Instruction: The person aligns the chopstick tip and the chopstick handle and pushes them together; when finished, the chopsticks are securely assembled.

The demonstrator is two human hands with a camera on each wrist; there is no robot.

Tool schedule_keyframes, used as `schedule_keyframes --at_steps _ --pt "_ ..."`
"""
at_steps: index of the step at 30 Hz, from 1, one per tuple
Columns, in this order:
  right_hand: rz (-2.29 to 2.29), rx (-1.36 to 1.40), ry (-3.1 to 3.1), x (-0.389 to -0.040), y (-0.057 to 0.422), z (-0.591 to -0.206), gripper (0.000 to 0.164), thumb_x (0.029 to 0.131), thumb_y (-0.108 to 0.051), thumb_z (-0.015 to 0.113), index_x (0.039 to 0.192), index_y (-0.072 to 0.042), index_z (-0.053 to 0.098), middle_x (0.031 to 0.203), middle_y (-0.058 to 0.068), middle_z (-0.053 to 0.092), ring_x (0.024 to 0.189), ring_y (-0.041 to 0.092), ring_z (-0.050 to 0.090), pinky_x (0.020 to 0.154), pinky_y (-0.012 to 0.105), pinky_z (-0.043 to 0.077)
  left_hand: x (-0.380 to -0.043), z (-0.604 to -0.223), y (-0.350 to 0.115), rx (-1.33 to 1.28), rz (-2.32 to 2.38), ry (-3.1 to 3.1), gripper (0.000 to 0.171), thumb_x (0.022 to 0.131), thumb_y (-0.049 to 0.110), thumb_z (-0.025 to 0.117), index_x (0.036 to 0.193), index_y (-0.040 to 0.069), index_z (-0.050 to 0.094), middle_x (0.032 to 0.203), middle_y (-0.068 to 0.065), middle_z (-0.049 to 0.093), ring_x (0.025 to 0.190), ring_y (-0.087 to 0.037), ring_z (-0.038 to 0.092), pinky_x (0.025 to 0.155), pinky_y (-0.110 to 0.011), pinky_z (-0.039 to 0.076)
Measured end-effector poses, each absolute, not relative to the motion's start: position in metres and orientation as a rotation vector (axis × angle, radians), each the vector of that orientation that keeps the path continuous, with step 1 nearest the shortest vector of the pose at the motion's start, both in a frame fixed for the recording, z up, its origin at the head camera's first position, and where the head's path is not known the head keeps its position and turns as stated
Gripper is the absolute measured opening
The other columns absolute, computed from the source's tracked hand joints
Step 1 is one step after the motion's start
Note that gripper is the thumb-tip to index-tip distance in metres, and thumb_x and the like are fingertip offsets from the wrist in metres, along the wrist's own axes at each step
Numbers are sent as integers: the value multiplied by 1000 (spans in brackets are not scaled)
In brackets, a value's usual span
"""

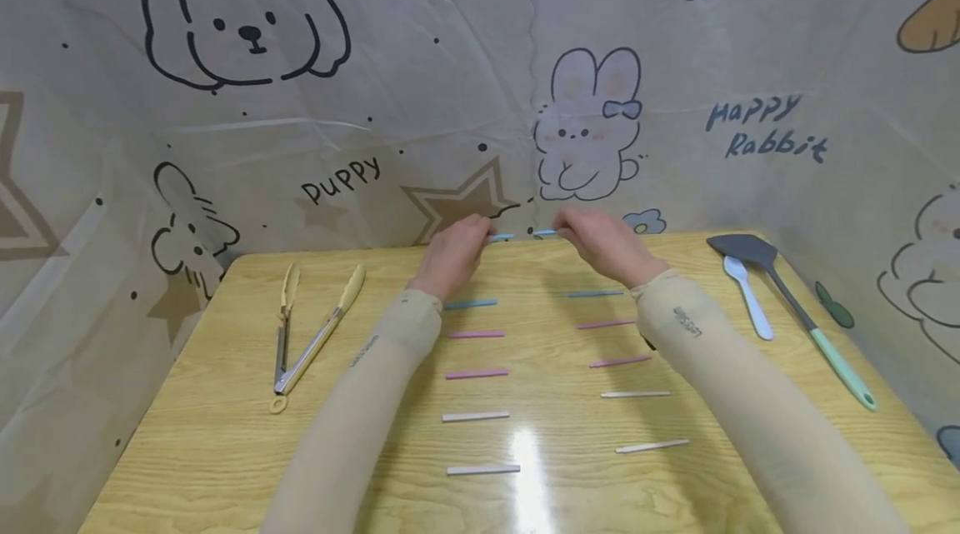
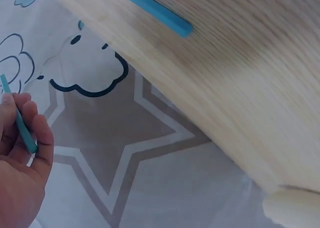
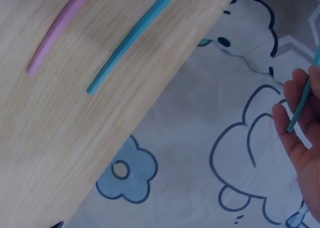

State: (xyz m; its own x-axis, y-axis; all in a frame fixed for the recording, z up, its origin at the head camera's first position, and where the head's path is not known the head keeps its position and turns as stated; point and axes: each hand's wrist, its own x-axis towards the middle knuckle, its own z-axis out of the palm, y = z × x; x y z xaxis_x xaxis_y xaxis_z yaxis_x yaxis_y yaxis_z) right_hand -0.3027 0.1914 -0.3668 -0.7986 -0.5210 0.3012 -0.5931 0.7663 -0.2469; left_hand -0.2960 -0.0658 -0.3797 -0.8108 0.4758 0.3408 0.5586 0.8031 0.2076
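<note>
My left hand (image 1: 455, 253) is raised over the far table edge, pinching a thin blue stick (image 2: 22, 123) between thumb and fingers. Opposite it, my right hand (image 1: 603, 244) pinches another thin blue stick (image 3: 302, 100). The two sticks point toward each other with a gap between their tips. Below the left hand lies a column of similar sticks: a blue stick (image 1: 470, 304), then pink sticks (image 1: 476, 374) and white sticks (image 1: 475, 417) closer to me. A matching column lies by the right forearm, headed by a blue stick (image 1: 596, 294).
Yellow-tipped tongs (image 1: 303, 359) lie spread at the left of the wooden table (image 1: 202, 451). On the right are a pale blue spoon (image 1: 748, 298) and a dark spatula (image 1: 791, 301) with a green handle. A printed cloth (image 1: 450, 42) hangs behind the table.
</note>
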Motion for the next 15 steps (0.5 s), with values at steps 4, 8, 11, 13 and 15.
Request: schedule_keyframes --at_steps 4,8,11,13,15 --pt "562 865 -2736 -300 186 -364 6 100 -11 59 105 -9 63 95 2 66 84 17 62 74 35 54 -296 -378 -65 -762 -589 -2725 20 101 16 57 114 3 66 105 -8 66 97 -22 64 85 -33 54" --pt "604 861 -2721 -299 181 -362 6 100 -11 60 104 -8 64 94 2 66 81 16 61 72 35 53 -296 -378 -65 -739 -686 -2719 21 101 17 58 114 4 68 106 -8 67 98 -22 64 88 -33 53" --pt "621 862 -2723 -299 177 -360 6 99 -10 61 104 -7 64 94 4 66 79 17 59 70 35 52 -296 -379 -65 -731 -745 -2699 19 100 16 59 113 5 68 107 -7 67 98 -21 64 88 -33 53" --pt "626 853 -2733 -299 175 -360 7 99 -9 61 104 -7 65 95 6 67 79 17 59 69 35 52 -297 -378 -64 -734 -771 -2688 18 100 16 59 112 6 69 106 -6 67 98 -20 64 88 -33 52" --pt "627 839 -2747 -299 174 -359 7 99 -10 61 104 -7 65 95 6 67 78 17 58 68 35 51 -297 -378 -63 -739 -784 -2681 18 100 16 59 112 6 69 106 -5 67 97 -20 64 87 -33 52"
